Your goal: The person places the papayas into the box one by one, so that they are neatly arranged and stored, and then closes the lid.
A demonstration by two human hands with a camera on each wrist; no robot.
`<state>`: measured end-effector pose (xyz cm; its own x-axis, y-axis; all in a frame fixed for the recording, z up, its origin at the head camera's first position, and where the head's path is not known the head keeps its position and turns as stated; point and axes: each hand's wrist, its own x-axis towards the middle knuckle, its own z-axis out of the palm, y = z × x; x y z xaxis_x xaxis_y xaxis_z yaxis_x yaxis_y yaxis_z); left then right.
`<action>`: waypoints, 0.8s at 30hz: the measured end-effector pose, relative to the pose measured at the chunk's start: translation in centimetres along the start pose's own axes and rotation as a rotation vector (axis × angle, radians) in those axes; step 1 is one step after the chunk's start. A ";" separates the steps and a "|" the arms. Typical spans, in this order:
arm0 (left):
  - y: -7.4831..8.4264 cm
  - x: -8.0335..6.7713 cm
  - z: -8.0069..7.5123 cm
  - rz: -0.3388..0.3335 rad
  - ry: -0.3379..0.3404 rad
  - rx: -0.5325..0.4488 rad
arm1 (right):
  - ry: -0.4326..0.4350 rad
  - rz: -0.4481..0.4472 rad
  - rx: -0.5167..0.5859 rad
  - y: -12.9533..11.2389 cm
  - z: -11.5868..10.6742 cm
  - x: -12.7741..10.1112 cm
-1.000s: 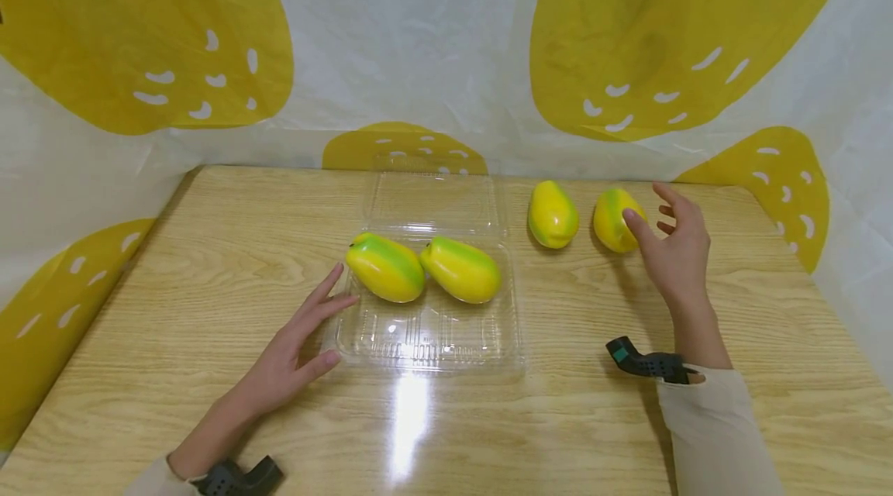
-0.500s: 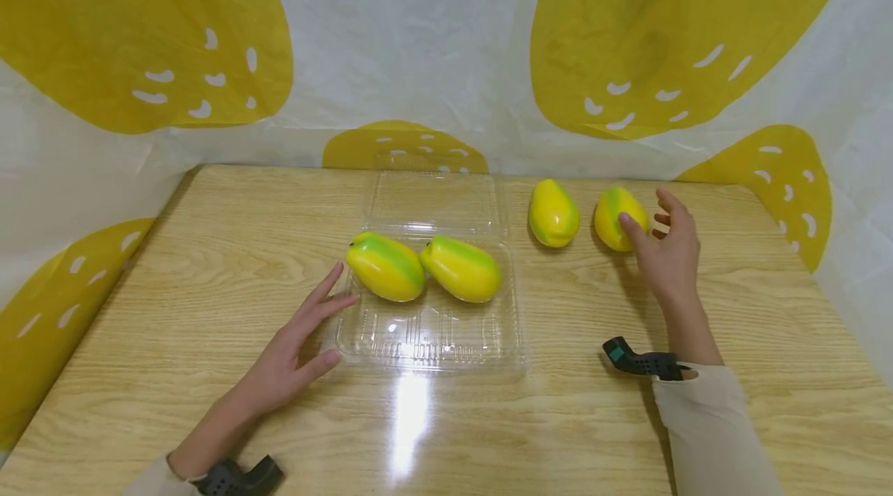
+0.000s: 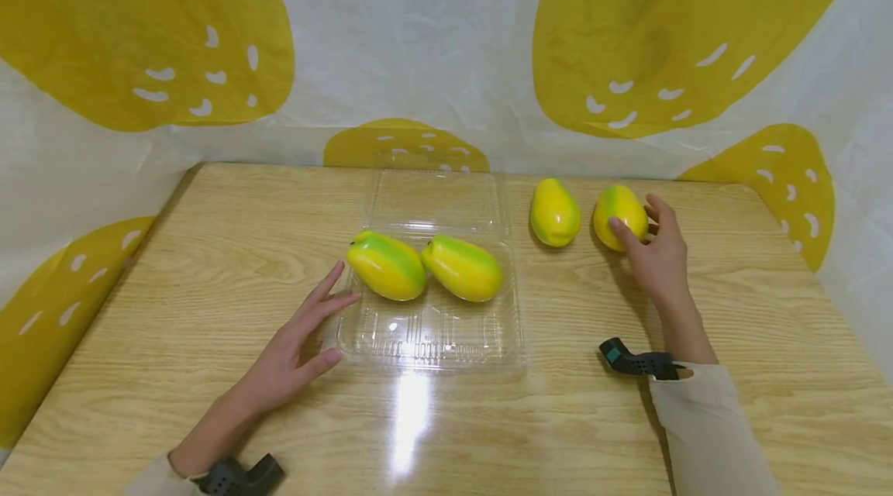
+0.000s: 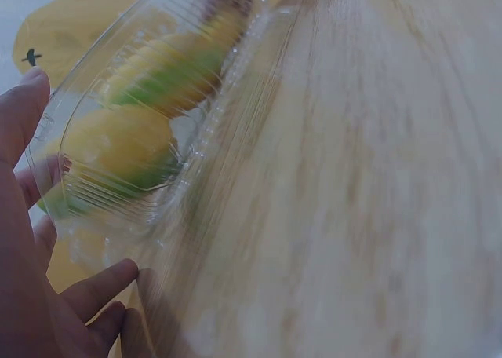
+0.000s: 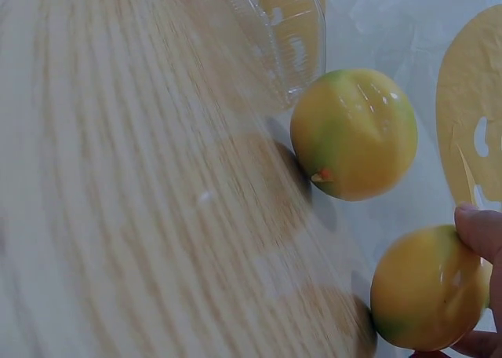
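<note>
Around the right side of a yellow-green toy papaya (image 3: 614, 205) at the back right, my right hand (image 3: 659, 256) curls its thumb and fingers. In the right wrist view, the thumb (image 5: 480, 231) lies against that papaya (image 5: 427, 291). A second papaya (image 3: 555, 213) stands just left of it on the table. My left hand (image 3: 289, 360) spreads its fingers at the left edge of a clear plastic clamshell box (image 3: 429, 353), whose lid is folded back. Inside the box, along its rear half, lie a left papaya (image 3: 387, 267) and a right papaya (image 3: 463, 270).
The wooden table (image 3: 209, 271) carries everything. Behind it hangs a white sheet (image 3: 412, 39) with big yellow fruit prints. The box's transparent lid (image 3: 432, 198) reaches toward the table's back edge. Each wrist wears a black camera mount (image 3: 638, 360).
My right hand has moved left onto the rightmost papaya, and its fingers have closed in around the fruit. The left hand and the box have stayed put.
</note>
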<state>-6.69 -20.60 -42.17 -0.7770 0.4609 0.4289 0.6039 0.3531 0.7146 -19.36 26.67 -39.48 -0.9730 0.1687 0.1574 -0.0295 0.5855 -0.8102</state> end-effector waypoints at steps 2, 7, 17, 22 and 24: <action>0.0 0.0 0.0 0.003 0.001 0.000 | -0.018 -0.004 0.000 0.0 0.0 0.0; 1.4 0.5 -0.2 0.009 0.009 -0.013 | -0.054 0.003 -0.014 0.1 -0.1 0.0; 2.5 0.9 -0.5 0.002 0.006 -0.002 | -0.155 0.028 -0.074 -0.3 -1.0 -0.2; 0.6 0.2 -0.2 -0.008 -0.004 0.023 | -0.143 0.031 -0.072 -0.4 -1.0 -0.3; 0.1 0.1 -0.2 -0.010 -0.006 0.018 | -0.126 0.041 -0.073 -0.4 -1.0 -0.3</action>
<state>-6.70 -20.67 -41.98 -0.7822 0.4617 0.4184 0.5990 0.3725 0.7088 -18.85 27.15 -38.66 -0.9943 0.0952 0.0490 0.0230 0.6371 -0.7705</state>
